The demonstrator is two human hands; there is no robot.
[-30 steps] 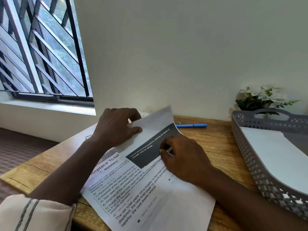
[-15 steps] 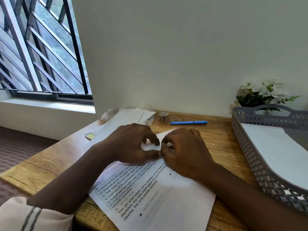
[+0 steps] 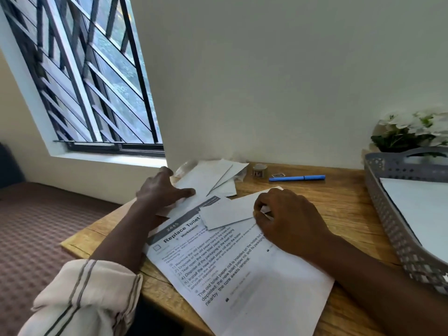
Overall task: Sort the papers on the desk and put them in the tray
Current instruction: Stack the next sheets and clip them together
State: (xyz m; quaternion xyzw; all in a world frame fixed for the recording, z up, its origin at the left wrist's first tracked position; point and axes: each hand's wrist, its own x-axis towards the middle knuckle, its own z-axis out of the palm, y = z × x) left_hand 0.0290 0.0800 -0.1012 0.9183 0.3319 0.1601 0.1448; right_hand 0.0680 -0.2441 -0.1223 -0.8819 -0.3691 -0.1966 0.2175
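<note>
At the wooden desk (image 3: 339, 209) under the barred window, my right hand (image 3: 291, 221) pinches the near end of a small folded slip (image 3: 225, 213) between thumb and fingers, the slip lying on top of a printed instruction sheet (image 3: 232, 275) headed "Replace Toilet". My left hand (image 3: 162, 190) is spread open, fingers pressing flat on a loose heap of white papers (image 3: 208, 178) at the back left of the desk, gripping nothing. The printed sheet runs long-ways from its header near my left forearm down toward the desk's front edge, slanted across my body. Beyond the heap, near the wall, sit a small roll of tape (image 3: 260, 170) and a blue pen (image 3: 297, 178), the pen lying roughly parallel to the wall. The grey tray (image 3: 388, 214) stands at the far right end of the desk, one white sheet (image 3: 419, 214) already inside, with white flowers (image 3: 412, 132) behind it. What matters for the move ahead, as I judge it: the tray lies to the right of both hands, well apart from the left and nearer the right, so the slip in my right hand has the short trip, while the heap under my left would have to cross the whole desk. Most of the sorting looks undone.
</note>
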